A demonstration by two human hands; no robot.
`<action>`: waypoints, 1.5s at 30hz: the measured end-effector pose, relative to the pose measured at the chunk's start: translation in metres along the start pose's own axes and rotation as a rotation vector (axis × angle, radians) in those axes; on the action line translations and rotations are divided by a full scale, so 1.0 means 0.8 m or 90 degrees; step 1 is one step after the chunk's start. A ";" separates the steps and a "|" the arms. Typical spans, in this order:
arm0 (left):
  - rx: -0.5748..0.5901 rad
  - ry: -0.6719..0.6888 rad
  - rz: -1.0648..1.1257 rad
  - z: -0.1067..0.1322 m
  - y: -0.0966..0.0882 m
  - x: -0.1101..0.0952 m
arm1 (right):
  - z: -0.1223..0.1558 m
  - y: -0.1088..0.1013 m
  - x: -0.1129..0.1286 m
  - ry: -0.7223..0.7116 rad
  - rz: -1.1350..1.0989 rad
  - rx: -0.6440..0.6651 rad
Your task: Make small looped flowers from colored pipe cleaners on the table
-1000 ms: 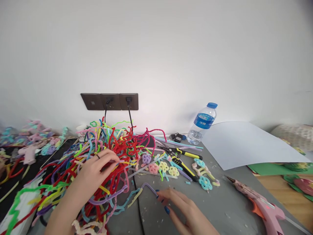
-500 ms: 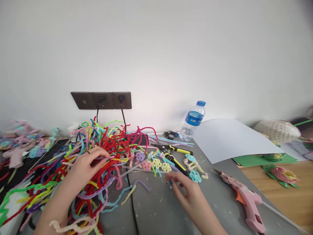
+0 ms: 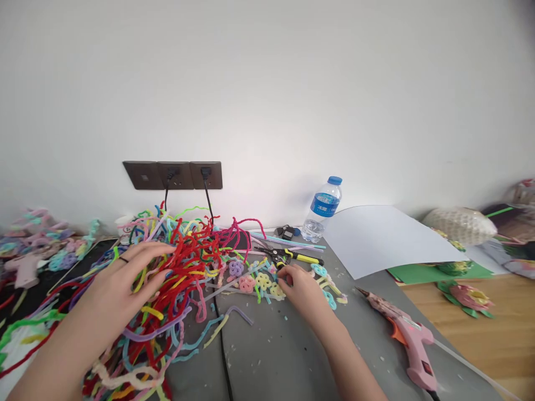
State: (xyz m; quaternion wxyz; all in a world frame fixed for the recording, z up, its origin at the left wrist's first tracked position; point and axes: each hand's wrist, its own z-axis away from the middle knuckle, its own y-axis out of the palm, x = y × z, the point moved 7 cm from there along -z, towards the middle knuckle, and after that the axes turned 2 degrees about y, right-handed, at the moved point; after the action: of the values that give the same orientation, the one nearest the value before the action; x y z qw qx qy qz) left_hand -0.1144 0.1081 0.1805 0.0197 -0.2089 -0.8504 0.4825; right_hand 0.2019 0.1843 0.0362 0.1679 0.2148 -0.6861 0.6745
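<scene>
My left hand [image 3: 129, 273] reaches into a heaped tangle of pipe cleaners [image 3: 188, 250], mostly red here. Its fingers and thumb are apart, the tips among the strands, and nothing is plainly held. My right hand [image 3: 307, 292] is closed over one handle of the black-and-yellow pliers [image 3: 307, 258]; the hand hides most of that handle. Small pipe-cleaner flowers lie left of its fingertips: a yellow flower [image 3: 263, 281], a pink flower [image 3: 247, 284] and a purple flower [image 3: 236, 269]. Blue flowers on a twisted piece [image 3: 330, 299] are partly behind the right wrist.
A pink glue gun [image 3: 412, 340] lies at the right. A water bottle [image 3: 322, 209] stands near the wall beside a large white sheet [image 3: 388, 239]. A black cable [image 3: 223, 345] runs down the grey table from a wall socket [image 3: 206, 175]. Pastel pieces [image 3: 37, 239] are piled far left.
My right hand has moved forward from the bare grey tabletop onto the pliers' handle. My left hand has shifted slightly left, its thumb and fingers spreading. The view has shifted a little.
</scene>
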 end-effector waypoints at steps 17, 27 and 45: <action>0.004 0.037 0.151 0.011 0.023 -0.067 | -0.006 -0.068 -0.126 0.292 0.062 0.072; 0.155 -0.016 0.429 0.008 0.113 -0.159 | 0.057 -0.142 -0.086 0.112 -0.099 -0.139; -0.003 -0.139 0.686 -0.033 0.071 -0.143 | 0.100 -0.171 0.142 -0.248 -0.180 -0.251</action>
State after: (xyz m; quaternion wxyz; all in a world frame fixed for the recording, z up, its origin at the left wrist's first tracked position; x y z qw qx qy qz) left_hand 0.0153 0.1121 0.1664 -0.3188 -0.5637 -0.6211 0.4414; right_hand 0.1812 0.0972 0.2096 0.1638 0.3970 -0.7862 0.4442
